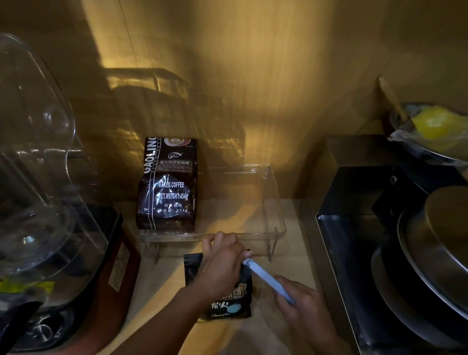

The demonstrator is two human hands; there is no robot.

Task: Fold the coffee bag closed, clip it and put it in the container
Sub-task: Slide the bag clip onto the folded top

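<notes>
A small black coffee bag (227,304) with white lettering stands on the wooden counter just in front of the clear plastic container (275,210). My left hand (221,262) grips the bag's top and hides the fold. My right hand (305,311) holds a long pale-blue clip (267,279), whose far end touches the bag's top beside my left fingers. Whether the clip is closed over the bag I cannot tell. A larger dark coffee bag (169,186) stands upright in the left part of the container.
A blender with a clear jug (13,162) and dark base fills the left. A steel appliance with stacked metal lids (439,259) stands at the right, and a bowl with something yellow (443,132) sits behind it. A wooden wall closes the back.
</notes>
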